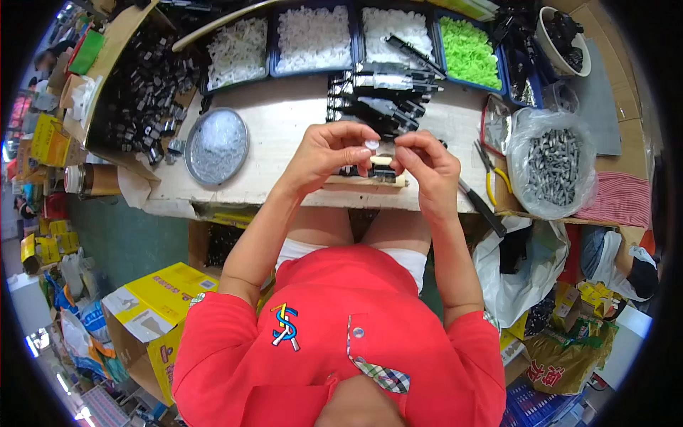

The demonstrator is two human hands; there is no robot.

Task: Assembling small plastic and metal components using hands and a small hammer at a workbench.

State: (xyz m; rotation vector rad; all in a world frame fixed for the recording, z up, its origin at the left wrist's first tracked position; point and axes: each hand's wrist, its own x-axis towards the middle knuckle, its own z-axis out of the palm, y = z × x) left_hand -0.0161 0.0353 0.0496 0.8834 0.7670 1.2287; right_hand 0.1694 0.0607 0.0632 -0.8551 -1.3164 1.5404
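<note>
Above the table's near edge, my left hand (329,151) pinches a small white round plastic piece (372,144) between thumb and forefinger. My right hand (434,165) is close beside it, its thumb and fingertips pressed together; whatever is between them is too small to make out. Below both hands lies a pale wooden block (388,181) with black parts on it, partly hidden by my fingers. Just beyond my hands is a stack of long black plastic parts (384,92), some with clear or silvery sections.
Along the back stand trays of white pieces (314,39) and green pieces (468,51). A round metal dish (217,146) sits left, near heaped black parts (142,99). At right are yellow-handled scissors (491,178), a black-handled tool (484,208) and a bag of metal parts (553,167).
</note>
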